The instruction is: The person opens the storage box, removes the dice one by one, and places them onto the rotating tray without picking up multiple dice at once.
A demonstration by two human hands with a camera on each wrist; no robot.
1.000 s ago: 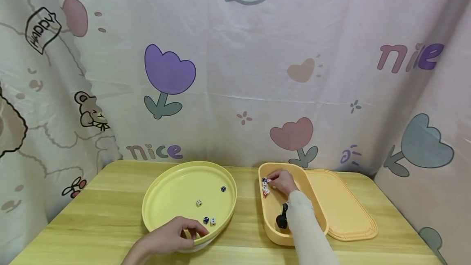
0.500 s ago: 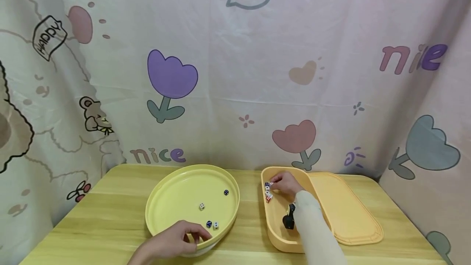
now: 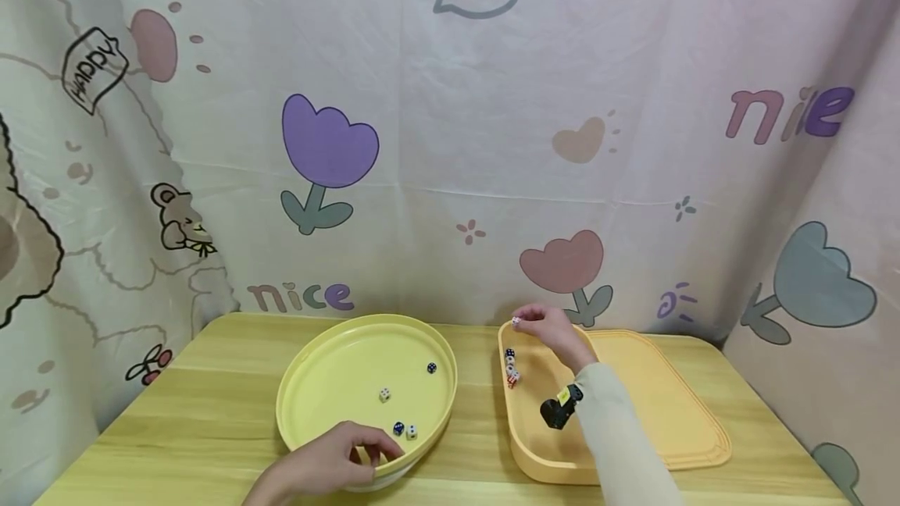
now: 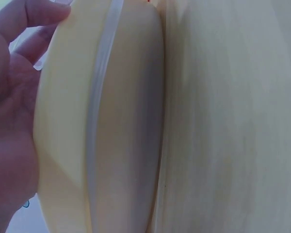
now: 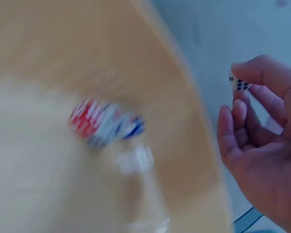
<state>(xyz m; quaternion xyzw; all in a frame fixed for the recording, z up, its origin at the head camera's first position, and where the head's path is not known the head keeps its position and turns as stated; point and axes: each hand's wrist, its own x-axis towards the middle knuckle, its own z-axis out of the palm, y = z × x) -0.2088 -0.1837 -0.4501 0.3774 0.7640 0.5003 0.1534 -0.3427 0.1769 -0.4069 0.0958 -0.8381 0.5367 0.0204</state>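
Observation:
My right hand [image 3: 551,330] pinches a white die [image 5: 240,84] between thumb and fingertips. In the head view it is over the far left corner of the orange rectangular box [image 3: 516,443]. Inside that box, a short row of red, white and blue dice [image 3: 511,369] lies along the left wall; the right wrist view shows them blurred. My left hand [image 3: 337,455] holds the near rim of the round yellow tray [image 3: 330,381], its bent fingers over the edge. On the tray lie two blue dice [image 3: 398,429] and two white dice [image 3: 384,394], spread towards the right side.
A flat orange lid [image 3: 675,404] lies right of the box, partly behind it. Both containers stand on a wood-grain table [image 3: 176,404]. A printed curtain [image 3: 436,139] hangs behind and at both sides. A black wrist camera [image 3: 560,407] sits at the right cuff.
My right hand has risen from the dice row to the box's far rim, lifting a white die. The left hand keeps its place on the tray's rim.

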